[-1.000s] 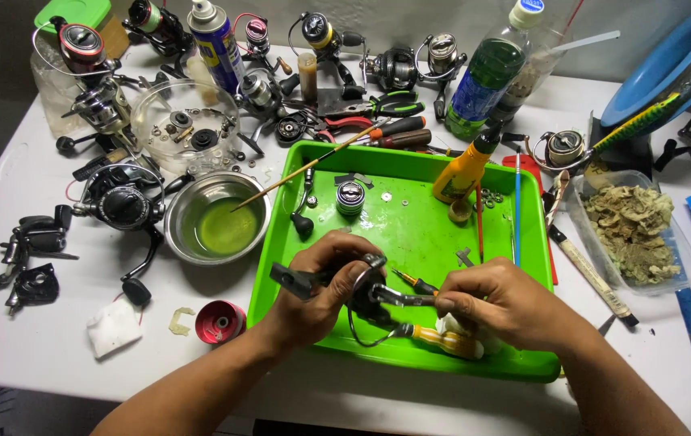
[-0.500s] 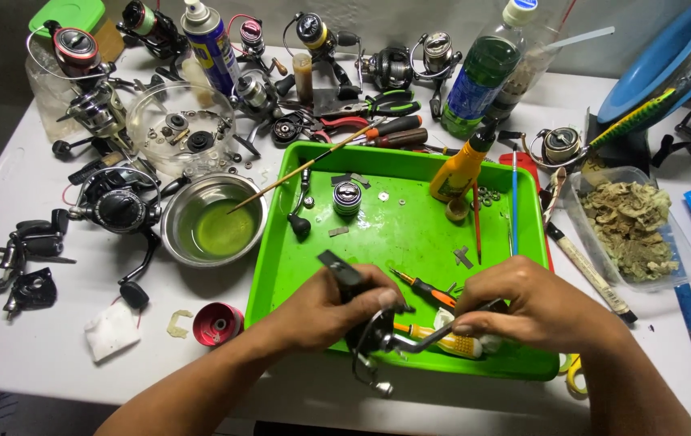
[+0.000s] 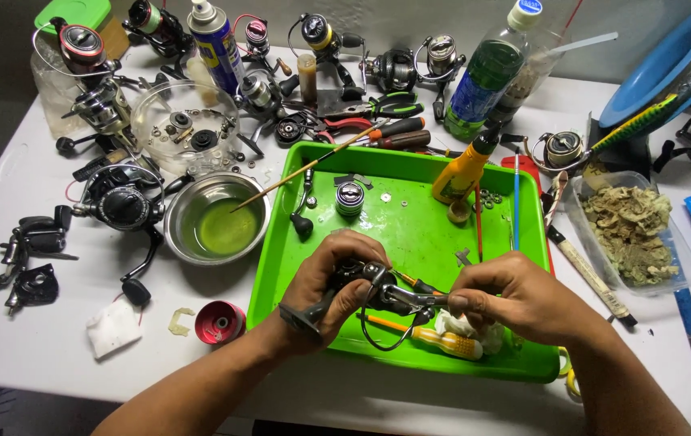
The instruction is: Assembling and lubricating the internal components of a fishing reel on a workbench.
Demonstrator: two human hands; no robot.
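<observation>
Over the front of a bright green tray [image 3: 418, 218], my left hand [image 3: 329, 282] grips the dark body of a fishing reel [image 3: 378, 295], its foot pointing down left. My right hand [image 3: 515, 295] pinches the reel's metal part at its right side. Under my hands lie a yellow-handled screwdriver [image 3: 446, 343], an orange-handled one [image 3: 410, 282] and a white cloth [image 3: 462, 327]. Farther back in the tray stand a small spool [image 3: 349, 198], a yellow oil bottle [image 3: 462, 173] and loose washers.
A steel bowl of green liquid [image 3: 216, 222] with a brush sits left of the tray. Several reels and parts crowd the back and left. A red spool [image 3: 220, 321], a clear box of rags [image 3: 632, 230], a green bottle [image 3: 487, 73] and pliers [image 3: 378, 105] lie around.
My hands turned the reel over the tray's front: its foot swung from up left to down left, and my right hand shifted from beside the screwdriver onto the reel's right side.
</observation>
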